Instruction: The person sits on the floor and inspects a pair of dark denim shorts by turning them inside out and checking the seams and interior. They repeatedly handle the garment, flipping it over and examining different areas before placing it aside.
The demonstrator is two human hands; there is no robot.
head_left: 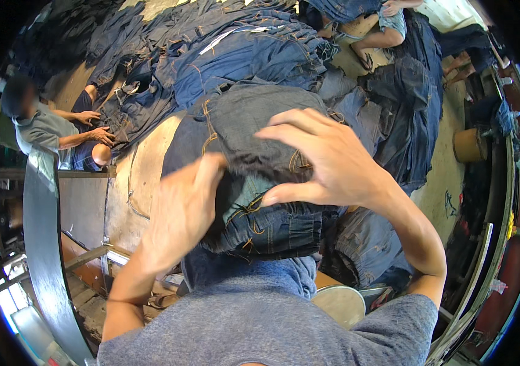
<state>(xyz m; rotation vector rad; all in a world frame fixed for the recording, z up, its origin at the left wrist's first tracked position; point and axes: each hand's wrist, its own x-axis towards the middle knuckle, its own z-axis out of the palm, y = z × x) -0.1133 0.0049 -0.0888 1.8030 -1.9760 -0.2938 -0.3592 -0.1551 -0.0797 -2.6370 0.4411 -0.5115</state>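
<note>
A stack of folded dark denim garments [272, 116] lies on my lap, with orange threads hanging from its seams. My left hand [186, 204] is at the stack's left edge, smeared by motion. Its fingers curl down toward the cloth and are partly hidden, so I cannot tell whether they grip it. Over the right side of the stack is my right hand [333, 161], fingers curved and spread apart from the thumb, holding nothing. Between the hands the dark edge of the upper garment is blurred. Below it shows a lighter blue denim patch [247, 198].
Heaped jeans [241, 55] spread across the floor ahead, with more denim [403, 116] to the right. A seated person [52, 131] handles cloth at the left; another person [382, 36] sits at the far right. A dark board [43, 244] stands left, a round stool [339, 305] beside me.
</note>
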